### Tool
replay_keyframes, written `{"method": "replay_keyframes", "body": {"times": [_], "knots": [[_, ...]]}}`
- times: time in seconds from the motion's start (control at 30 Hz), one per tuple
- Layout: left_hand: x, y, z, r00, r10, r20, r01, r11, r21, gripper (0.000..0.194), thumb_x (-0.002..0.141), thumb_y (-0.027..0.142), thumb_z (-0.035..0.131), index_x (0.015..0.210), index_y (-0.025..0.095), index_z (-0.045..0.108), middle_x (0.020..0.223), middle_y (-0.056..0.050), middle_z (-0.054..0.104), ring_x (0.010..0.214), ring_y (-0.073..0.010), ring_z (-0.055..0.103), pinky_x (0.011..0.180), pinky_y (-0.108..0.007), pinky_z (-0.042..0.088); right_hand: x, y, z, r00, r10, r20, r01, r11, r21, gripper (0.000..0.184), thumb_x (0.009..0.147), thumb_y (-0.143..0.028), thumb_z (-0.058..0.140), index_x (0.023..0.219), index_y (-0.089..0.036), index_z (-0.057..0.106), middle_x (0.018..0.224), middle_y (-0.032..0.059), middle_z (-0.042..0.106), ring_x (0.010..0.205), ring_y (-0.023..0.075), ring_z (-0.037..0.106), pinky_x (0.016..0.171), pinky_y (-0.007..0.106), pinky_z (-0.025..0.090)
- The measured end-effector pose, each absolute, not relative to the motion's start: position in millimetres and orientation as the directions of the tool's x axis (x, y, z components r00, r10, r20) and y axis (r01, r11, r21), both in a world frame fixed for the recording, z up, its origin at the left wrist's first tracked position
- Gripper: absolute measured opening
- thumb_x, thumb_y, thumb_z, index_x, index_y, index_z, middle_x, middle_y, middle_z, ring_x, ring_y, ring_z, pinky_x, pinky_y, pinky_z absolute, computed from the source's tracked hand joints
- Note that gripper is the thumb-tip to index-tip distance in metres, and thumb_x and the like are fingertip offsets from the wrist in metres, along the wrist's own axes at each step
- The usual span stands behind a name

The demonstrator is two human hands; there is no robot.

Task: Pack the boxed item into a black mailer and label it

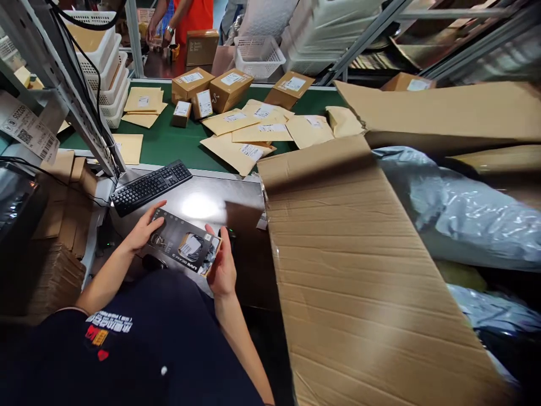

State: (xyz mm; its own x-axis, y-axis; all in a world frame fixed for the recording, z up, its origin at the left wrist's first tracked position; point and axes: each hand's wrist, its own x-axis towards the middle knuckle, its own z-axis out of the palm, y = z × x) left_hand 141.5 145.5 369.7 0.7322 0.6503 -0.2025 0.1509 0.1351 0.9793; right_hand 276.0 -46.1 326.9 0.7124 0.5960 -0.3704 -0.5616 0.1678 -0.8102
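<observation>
Both ends of a dark, flat rectangular printed box point(183, 242) are gripped. The left hand point(145, 230) pinches one end with its thumb on the upper face, and the right hand point(223, 264) curls around the other. The box is on the near side of a black plastic keyboard point(153, 185), slightly to its right. Its upper face carries pale lettering and a picture of a light-coloured device.

The keyboard lies aslant on a shiny grey metal table point(245, 194), whose bare top stretches to the keyboard's right. Beyond the keyboard runs a long green flat surface point(163, 144), bearing overlapping tan paper envelopes point(270, 128) with white labels, to the keyboard's right. Behind those, farther from the keyboard, stand small brown cardboard cartons point(230, 90), also labelled.

Well to the right of the keyboard is a large brown corrugated box with open flaps point(338, 270); grey plastic-wrapped bundles point(477, 208) show in it. Beyond the keyboard and to its left rises a stack of white plastic baskets point(107, 79). Left of the keyboard and nearer, folded brown cardboard point(51, 282) is piled. Far beyond the keyboard, a co-worker in a bright red-orange garment point(200, 16) stands partly in view.
</observation>
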Motion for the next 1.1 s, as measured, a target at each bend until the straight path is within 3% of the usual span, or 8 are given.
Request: {"method": "replay_keyframes", "body": {"times": [0.13, 0.23, 0.33, 0.43, 0.67, 0.8, 0.93, 1.1], "knots": [[134.1, 150.5, 370.1, 0.686, 0.678, -0.265, 0.082, 0.290, 0.953, 0.075, 0.085, 0.055, 0.072, 0.150, 0.024, 0.051, 0.133, -0.008, 0.066, 0.114, -0.0265, 0.064, 0.103, -0.039, 0.051, 289.3, -61.1, 345.5, 0.595, 0.714, -0.370, -0.558, 0.035, -0.829, 0.082, 0.072, -0.050, 0.088, 0.144, -0.029, 0.055, 0.115, 0.0057, 0.076, 0.090, 0.0185, 0.072, 0.070, 0.027, 0.059], [129.7, 152.3, 368.4, 0.681, 0.679, -0.272, 0.064, 0.316, 0.947, 0.075, 0.083, 0.053, 0.076, 0.149, 0.026, 0.053, 0.131, -0.006, 0.066, 0.107, -0.0230, 0.064, 0.095, -0.033, 0.052, 293.1, -63.1, 354.7, 0.506, 0.788, -0.352, -0.540, -0.028, -0.841, 0.066, 0.068, -0.046, 0.092, 0.126, -0.025, 0.067, 0.104, 0.0051, 0.077, 0.083, 0.0173, 0.070, 0.064, 0.025, 0.057], [127.2, 151.0, 365.2, 0.692, 0.654, -0.306, 0.055, 0.374, 0.926, 0.079, 0.082, 0.053, 0.076, 0.153, 0.028, 0.050, 0.131, -0.005, 0.067, 0.101, -0.0211, 0.065, 0.086, -0.029, 0.054, 287.3, -57.0, 354.9, 0.506, 0.793, -0.338, -0.534, -0.020, -0.845, 0.058, 0.062, -0.050, 0.094, 0.110, -0.024, 0.073, 0.093, 0.0029, 0.076, 0.078, 0.0173, 0.067, 0.065, 0.026, 0.057], [126.3, 146.5, 361.8, 0.715, 0.602, -0.355, 0.074, 0.440, 0.895, 0.087, 0.081, 0.055, 0.077, 0.158, 0.030, 0.043, 0.126, -0.006, 0.070, 0.095, -0.0204, 0.067, 0.080, -0.028, 0.054, 277.0, -50.1, 352.4, 0.493, 0.798, -0.346, -0.558, -0.015, -0.830, 0.057, 0.057, -0.052, 0.096, 0.102, -0.024, 0.074, 0.091, 0.0023, 0.076, 0.082, 0.0199, 0.069, 0.076, 0.032, 0.059], [128.1, 135.8, 358.3, 0.699, 0.602, -0.386, 0.105, 0.448, 0.888, 0.101, 0.079, 0.058, 0.078, 0.163, 0.030, 0.030, 0.120, -0.005, 0.072, 0.091, -0.0187, 0.069, 0.079, -0.027, 0.055, 273.1, -47.2, 354.9, 0.580, 0.743, -0.336, -0.487, -0.015, -0.873, 0.052, 0.065, -0.053, 0.091, 0.105, -0.024, 0.075, 0.095, 0.0021, 0.077, 0.083, 0.0200, 0.068, 0.080, 0.034, 0.058], [132.1, 134.1, 358.9, 0.677, 0.635, -0.372, 0.124, 0.401, 0.908, 0.098, 0.079, 0.056, 0.078, 0.162, 0.030, 0.033, 0.134, -0.006, 0.068, 0.103, -0.0218, 0.069, 0.090, -0.032, 0.056, 276.9, -52.1, 347.0, 0.570, 0.737, -0.362, -0.546, 0.011, -0.838, 0.052, 0.065, -0.054, 0.090, 0.105, -0.024, 0.077, 0.096, 0.0018, 0.078, 0.085, 0.0203, 0.070, 0.081, 0.033, 0.058], [136.4, 134.5, 361.3, 0.660, 0.671, -0.336, 0.105, 0.361, 0.927, 0.096, 0.081, 0.054, 0.077, 0.162, 0.029, 0.032, 0.158, -0.006, 0.051, 0.129, -0.0265, 0.060, 0.108, -0.036, 0.050, 278.7, -57.4, 340.9, 0.629, 0.674, -0.388, -0.561, 0.047, -0.827, 0.051, 0.070, -0.061, 0.084, 0.104, -0.024, 0.078, 0.096, 0.0034, 0.079, 0.086, 0.0228, 0.072, 0.077, 0.034, 0.059], [136.1, 134.2, 362.5, 0.679, 0.672, -0.296, 0.117, 0.300, 0.947, 0.094, 0.083, 0.053, 0.075, 0.163, 0.033, 0.030, 0.162, -0.004, 0.046, 0.135, -0.0269, 0.056, 0.111, -0.036, 0.049, 277.3, -58.0, 345.1, 0.627, 0.689, -0.363, -0.524, 0.028, -0.851, 0.057, 0.068, -0.059, 0.087, 0.111, -0.023, 0.076, 0.104, 0.0052, 0.079, 0.093, 0.0246, 0.072, 0.082, 0.036, 0.060]]}}
